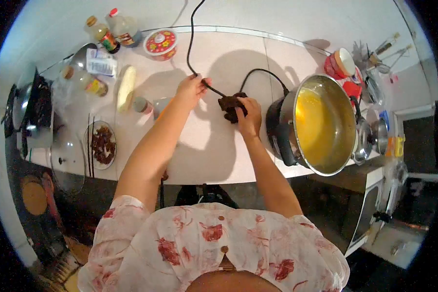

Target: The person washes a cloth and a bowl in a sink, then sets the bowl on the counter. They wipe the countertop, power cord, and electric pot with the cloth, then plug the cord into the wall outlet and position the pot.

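Note:
My left hand (192, 91) is closed on a black power cord (193, 48) near the middle of the counter. My right hand (248, 116) grips a bunched dark brown cloth (232, 107), which is wrapped around or pressed against the same cord; which of the two is hidden. From the cloth the cord curves on to an electric pot (283, 127) at the right. The pot's steel bowl (349, 121) is tilted toward me and contains yellowish liquid (315, 127).
Left on the counter are a plate of dark food (103, 145) with chopsticks (91, 146), a peeled pale vegetable (126, 90), a small jar (142, 105) and sauce bottles (126, 31). A red patterned tub (160, 44) stands at the back. Red bowls (339, 63) sit behind the pot.

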`<state>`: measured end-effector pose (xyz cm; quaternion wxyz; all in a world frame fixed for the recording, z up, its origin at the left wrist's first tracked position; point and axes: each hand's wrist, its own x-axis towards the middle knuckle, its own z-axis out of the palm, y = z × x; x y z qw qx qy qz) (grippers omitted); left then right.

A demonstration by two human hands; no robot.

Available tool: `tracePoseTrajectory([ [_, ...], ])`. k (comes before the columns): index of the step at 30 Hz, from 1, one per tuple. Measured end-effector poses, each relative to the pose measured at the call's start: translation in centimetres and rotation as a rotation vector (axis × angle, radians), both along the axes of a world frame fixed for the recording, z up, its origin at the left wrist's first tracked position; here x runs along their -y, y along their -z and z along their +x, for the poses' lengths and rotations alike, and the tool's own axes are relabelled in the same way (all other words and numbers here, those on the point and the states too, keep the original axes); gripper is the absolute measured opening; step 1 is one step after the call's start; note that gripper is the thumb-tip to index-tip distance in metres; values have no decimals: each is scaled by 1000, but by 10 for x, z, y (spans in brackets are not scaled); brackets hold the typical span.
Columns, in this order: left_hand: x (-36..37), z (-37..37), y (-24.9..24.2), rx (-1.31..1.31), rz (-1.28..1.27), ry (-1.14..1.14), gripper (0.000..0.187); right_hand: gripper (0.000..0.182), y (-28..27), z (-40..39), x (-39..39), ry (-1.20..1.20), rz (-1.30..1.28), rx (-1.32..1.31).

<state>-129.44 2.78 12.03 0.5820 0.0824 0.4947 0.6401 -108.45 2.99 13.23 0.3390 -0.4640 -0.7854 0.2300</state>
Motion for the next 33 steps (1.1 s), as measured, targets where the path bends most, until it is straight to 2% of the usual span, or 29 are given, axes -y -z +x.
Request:
tracePoseTrajectory([
  [2,6,2,-10,29,10,36,17,24,-10,-7,6,116,-16,-189],
  [4,6,5,-16,-5,-17,-10,15,26,-26,-36,9,20,87,-283],
  [5,5,5,-17,2,-19,10,15,31,-32,-52,11,-15,35,-251],
  [6,4,5,-17,-72,23,1,15,37,-38,-67,11,-79,143,-197],
  [7,4,5,-17,-142,65,-10,16,44,-36,-78,12,-66,121,-80],
  [8,6,3,-18,-131,65,5,16,48,-28,-82,9,-92,123,-135],
  [10,6,-10,-27,-197,-79,-31,16,44,-18,-78,3,-217,29,-78],
  [13,14,-17,-41,-115,-27,1,16,40,6,-67,-7,-195,79,18],
  [18,9,-32,-36,-104,64,79,15,34,-10,-71,-42,-147,-10,249],
  [20,7,-33,-43,-105,0,8,14,33,-7,-73,-54,-156,36,354],
  [22,8,-37,-55,-91,36,-18,14,31,-4,-78,-61,-171,44,373],
  [24,8,-44,-65,-81,65,-44,13,30,1,-83,-65,-219,167,287],
  [28,5,-62,-74,-35,107,-58,11,29,-5,-86,-76,-202,76,270],
  [33,3,-70,-80,-19,107,-32,13,27,10,-58,-115,298,80,496],
])
